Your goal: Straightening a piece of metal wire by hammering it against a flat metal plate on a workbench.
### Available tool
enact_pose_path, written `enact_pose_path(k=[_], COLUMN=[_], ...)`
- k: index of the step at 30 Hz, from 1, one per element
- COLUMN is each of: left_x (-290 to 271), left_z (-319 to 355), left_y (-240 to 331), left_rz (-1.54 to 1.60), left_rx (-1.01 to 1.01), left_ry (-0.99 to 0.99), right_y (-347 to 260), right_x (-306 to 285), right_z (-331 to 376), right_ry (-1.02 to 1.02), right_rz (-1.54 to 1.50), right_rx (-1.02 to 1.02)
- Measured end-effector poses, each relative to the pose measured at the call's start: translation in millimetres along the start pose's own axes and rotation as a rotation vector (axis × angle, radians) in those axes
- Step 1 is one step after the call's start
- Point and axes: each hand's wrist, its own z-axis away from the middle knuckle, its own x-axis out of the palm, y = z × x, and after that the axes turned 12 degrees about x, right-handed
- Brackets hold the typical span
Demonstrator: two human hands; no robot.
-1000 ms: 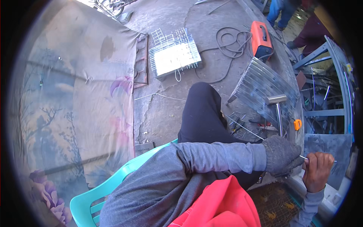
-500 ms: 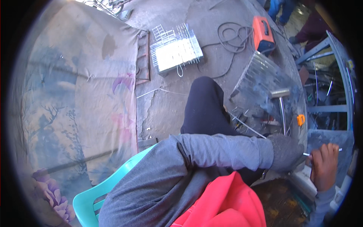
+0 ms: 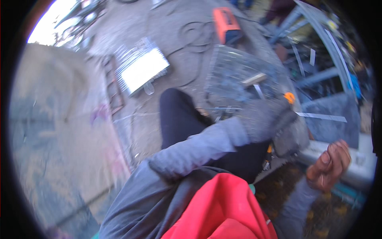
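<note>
The picture is motion-blurred. My left hand (image 3: 266, 118), in a grey glove, reaches across my black-trousered knee (image 3: 179, 119) and is closed at the end of a thin flat metal strip (image 3: 322, 116) that sticks out to the right. My bare right hand (image 3: 328, 165) is curled in a fist lower right, apart from the strip, above a pale beam (image 3: 360, 169). Nothing shows in that fist. A wire mesh panel (image 3: 234, 75) with a hammer (image 3: 255, 79) on it lies just beyond the left hand.
An orange box-shaped machine (image 3: 226, 20) and a coiled cable (image 3: 191, 34) lie on the ground ahead. A white wire cage (image 3: 143, 71) is farther left. A blue metal frame (image 3: 318, 75) stands to the right, a patterned cloth (image 3: 59, 119) to the left.
The view has swung and blurred. My right hand has dropped down and away from the strip it gripped before; my left hand stays on the strip.
</note>
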Motion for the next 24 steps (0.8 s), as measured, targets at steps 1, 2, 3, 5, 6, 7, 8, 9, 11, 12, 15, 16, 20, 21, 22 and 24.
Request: enact_pose_path(k=[1, 2, 3, 5, 6, 7, 8, 9, 11, 12, 15, 16, 20, 21, 22, 24], left_x=[-6, -10, -7, -1, 0, 1, 3, 5, 10, 12, 12, 14, 30, 34, 41, 34], left_z=[-6, -12, -16, -12, -12, -11, -10, -10, -11, -12, -10, -9, 2, 4, 6, -3], left_y=[7, 8, 7, -2, -2, -2, -1, -2, 0, 3, 9, 11, 11, 11, 5, 18], left_rz=[0.029, 0.056, 0.096, -0.008, 0.006, -0.038, -0.081, -0.072, -0.057, -0.054, 0.029, 0.026, 0.028, -0.045, -0.076, -0.137], left_rx=[-0.049, -0.098, -0.060, 0.014, 0.032, 0.019, 0.007, 0.020, -0.008, -0.002, -0.116, -0.084, -0.020, -0.067, -0.017, -0.105], left_ry=[-0.048, -0.101, -0.129, -0.156, -0.181, -0.199, -0.216, -0.231, -0.238, -0.239, -0.249, -0.249, -0.153, -0.197, -0.222, -0.285], right_y=[-5, -8, -13, -17, -19, -21, -23, -26, -25, -22, -18, -17, -21, -19, -22, -21], right_x=[12, 24, 34, 56, 62, 67, 68, 67, 64, 62, 61, 62, 55, 53, 50, 45], right_z=[14, 23, 25, 16, 15, 15, 14, 14, 12, 13, 19, 22, 14, 16, 14, 15], right_ry=[0.145, 0.178, 0.233, 0.305, 0.338, 0.284, 0.227, 0.249, 0.177, 0.182, 0.100, 0.214, 0.414, 0.383, 0.376, 0.373], right_rz=[-0.143, -0.318, -0.511, -0.995, -0.976, -1.096, -1.213, -1.201, -1.036, -1.031, -0.978, -1.220, -1.855, -1.876, -1.817, -1.728], right_rx=[0.232, 0.580, 0.922, 1.060, 1.064, 1.056, 1.043, 1.044, 1.044, 1.041, 1.065, 1.080, 1.100, 1.043, 1.072, 1.067])
